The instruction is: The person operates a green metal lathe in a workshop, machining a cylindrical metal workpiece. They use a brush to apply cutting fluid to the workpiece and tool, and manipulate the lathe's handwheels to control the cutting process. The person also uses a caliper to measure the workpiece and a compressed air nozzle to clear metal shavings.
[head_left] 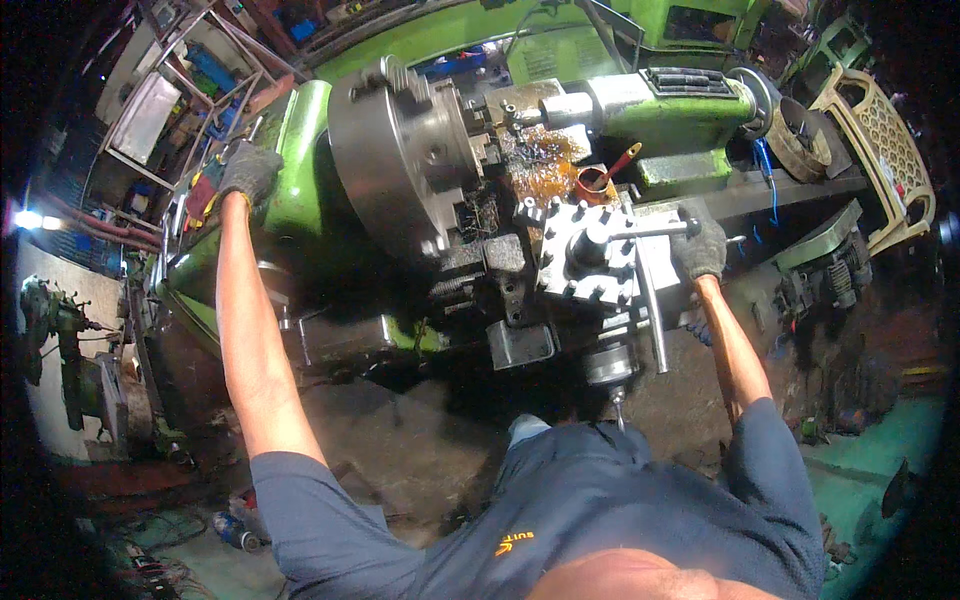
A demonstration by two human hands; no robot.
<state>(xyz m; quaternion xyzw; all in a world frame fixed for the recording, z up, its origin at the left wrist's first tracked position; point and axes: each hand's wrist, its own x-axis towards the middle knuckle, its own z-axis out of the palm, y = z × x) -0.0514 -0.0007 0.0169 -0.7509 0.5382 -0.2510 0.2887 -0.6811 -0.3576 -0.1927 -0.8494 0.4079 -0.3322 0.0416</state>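
I stand at a green metal lathe with grey work gloves on both hands. My left hand [250, 172] rests on top of the headstock [305, 165], beside a red and yellow item [203, 192]; its fingers do not show clearly. To its right is the large steel chuck [395, 150]. My right hand [702, 247] is closed at the end of a lever [650, 229] on the square tool post [568, 275]. A second bar [652, 325] slants down from the tool post. Behind it, a brush [617, 165] stands in a small reddish pot [592, 187].
The green tailstock [660, 115] faces the chuck. Metal chips [545, 150] lie between them. A handwheel shaft [612, 365] sticks out toward my body. A beige plastic chair [880, 150] is at the far right, and a metal frame rack [190, 90] stands at the upper left.
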